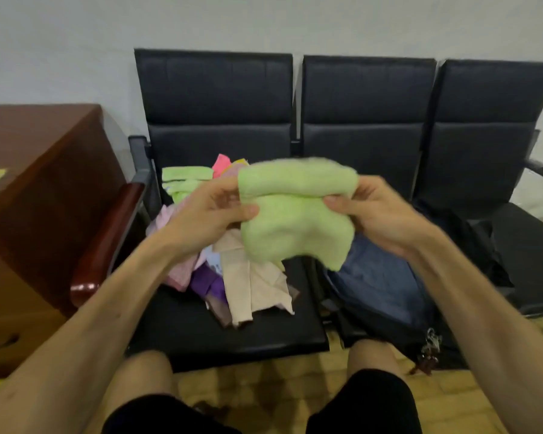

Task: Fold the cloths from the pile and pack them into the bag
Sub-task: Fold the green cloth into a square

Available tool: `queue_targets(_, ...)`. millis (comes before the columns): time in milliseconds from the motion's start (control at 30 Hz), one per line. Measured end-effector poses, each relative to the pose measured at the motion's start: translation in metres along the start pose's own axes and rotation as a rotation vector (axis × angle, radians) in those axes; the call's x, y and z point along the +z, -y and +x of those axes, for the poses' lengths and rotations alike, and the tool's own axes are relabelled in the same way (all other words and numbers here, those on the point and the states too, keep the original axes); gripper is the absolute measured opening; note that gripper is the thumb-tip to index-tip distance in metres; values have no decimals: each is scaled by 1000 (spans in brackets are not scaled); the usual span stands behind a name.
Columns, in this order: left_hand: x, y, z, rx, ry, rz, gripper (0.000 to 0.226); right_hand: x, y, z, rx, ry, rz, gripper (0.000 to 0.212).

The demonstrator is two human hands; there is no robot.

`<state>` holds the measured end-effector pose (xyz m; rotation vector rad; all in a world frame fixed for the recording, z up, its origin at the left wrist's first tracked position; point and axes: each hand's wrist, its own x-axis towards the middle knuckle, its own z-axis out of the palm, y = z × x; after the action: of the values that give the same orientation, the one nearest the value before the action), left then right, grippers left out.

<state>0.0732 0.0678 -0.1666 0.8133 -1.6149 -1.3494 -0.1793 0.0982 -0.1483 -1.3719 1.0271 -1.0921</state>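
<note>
A light green cloth is held up in the air between both hands, above the front of the seats. Its top part is doubled over into a thick fold, and a loose flap hangs down below. The left hand grips the cloth's left edge, thumb on the near side and fingers curled behind. The right hand pinches the right edge at the fold, thumb pressed against the cloth and fingers tucked round it.

Below and to the left, the pile of cloths lies on the left seat of a row of black chairs. In it are more green cloths at the back, a pink cloth near them, pale pink pieces on the left, a purple cloth, and a beige cloth spread toward the front edge of the seat.

On the middle seat, just beside the pile, lies the bag, dark, with its top opened wide. Its inside shows a blue-grey lining or fabric; whether any folded cloths lie in it cannot be told. A metal clip hangs from its near end. More dark material lies on the right seat.

A brown wooden desk stands to the left of the chairs, against the red-brown armrest. The person's knees in black shorts show at the bottom, over a yellowish floor.
</note>
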Motion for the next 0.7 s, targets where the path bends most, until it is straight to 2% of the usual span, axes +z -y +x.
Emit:
queue_targets(67,-1,-41,3,219,2,15,35,-5,42,-8,-201,-10,-50,18)
queue_targets(167,-3,-54,10,346,-30,124,37,-9,62,-10,-343,-66,-340,14)
queue_targets(300,-6,-39,12,314,-66,184,45,-12,53,-11,-358,-19,-419,34)
queue_targets(467,1,-31,6,278,-83,163,58,-15,43,-16,-292,41,-420,39)
queue_targets(600,9,-27,3,241,-66,102,56,-15,35,-20,-226,8,-340,36)
queue_targets(700,14,-23,1,228,-85,101,46,-16,25,-22,-187,-36,-192,36)
